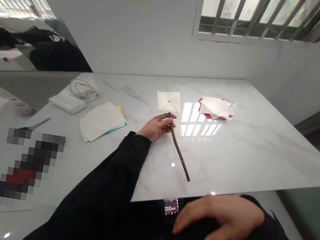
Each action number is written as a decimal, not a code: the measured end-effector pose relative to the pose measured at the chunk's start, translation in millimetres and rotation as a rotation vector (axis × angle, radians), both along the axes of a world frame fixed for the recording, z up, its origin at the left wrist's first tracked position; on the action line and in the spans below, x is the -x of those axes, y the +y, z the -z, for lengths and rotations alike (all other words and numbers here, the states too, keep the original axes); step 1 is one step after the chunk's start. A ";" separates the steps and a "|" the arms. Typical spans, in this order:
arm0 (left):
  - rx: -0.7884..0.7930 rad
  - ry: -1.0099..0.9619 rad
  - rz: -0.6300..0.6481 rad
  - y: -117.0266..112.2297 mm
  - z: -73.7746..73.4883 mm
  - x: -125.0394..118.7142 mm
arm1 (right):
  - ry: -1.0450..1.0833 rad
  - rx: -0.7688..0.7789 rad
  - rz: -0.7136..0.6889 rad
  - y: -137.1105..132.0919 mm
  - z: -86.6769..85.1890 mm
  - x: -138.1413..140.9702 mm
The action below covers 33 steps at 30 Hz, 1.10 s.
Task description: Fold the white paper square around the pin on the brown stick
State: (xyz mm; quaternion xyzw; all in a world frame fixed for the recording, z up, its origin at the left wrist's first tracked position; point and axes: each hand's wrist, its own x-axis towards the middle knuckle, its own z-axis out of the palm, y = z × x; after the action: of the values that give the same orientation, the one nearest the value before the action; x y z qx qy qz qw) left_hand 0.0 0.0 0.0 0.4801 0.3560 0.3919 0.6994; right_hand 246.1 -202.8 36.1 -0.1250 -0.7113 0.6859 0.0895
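My left hand (159,126) grips a thin brown stick (179,152) near its far end. The stick slants over the white marble tabletop (244,146) toward the near edge. Just beyond my left fingers lies a small cream envelope (169,101) with a round fastener on its flap. My right hand (220,218) hovers by the table's near edge, above my lap, slightly blurred. Its thumb and fingers are apart and hold nothing. Below it, partly dark, a phone (171,207) with a lit screen rests near my lap.
White and red papers (215,107) are stacked at the back right. Left of my arm lie cream, yellow and blue sheets (102,122), a white box with a cable (69,101), and scissors (36,124). A pixelated dark and red object (25,171) sits at the left. A barred window is behind.
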 end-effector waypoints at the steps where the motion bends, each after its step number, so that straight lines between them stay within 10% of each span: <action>1: 0.016 -0.033 -0.042 1.7 -0.3 1.9 | 0.092 0.039 0.064 16.7 -9.2 -0.7; 5: 0.067 -0.127 -0.190 7.0 -1.5 9.1 | 0.426 0.205 0.622 109.2 4.6 17.4; 10: 0.066 -0.105 -0.145 7.3 0.4 10.7 | 0.290 0.139 1.283 210.8 56.0 54.2; 20: -0.064 0.043 -0.232 2.7 5.6 3.1 | 0.076 -0.257 1.032 218.6 60.9 56.7; 27: -0.072 0.103 -0.238 0.7 3.5 3.3 | 0.040 -0.269 1.205 210.9 50.0 55.7; 33: -0.125 0.173 -0.237 -3.8 10.2 -0.3 | 0.008 -0.211 0.992 205.7 52.6 52.1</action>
State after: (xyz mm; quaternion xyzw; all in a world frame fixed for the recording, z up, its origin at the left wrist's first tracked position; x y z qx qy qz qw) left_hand 0.3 -3.8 -10.2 0.5093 0.4439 0.4505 0.5836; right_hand 193.9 3.0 -16.5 -0.4356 -0.6313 0.4857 0.4193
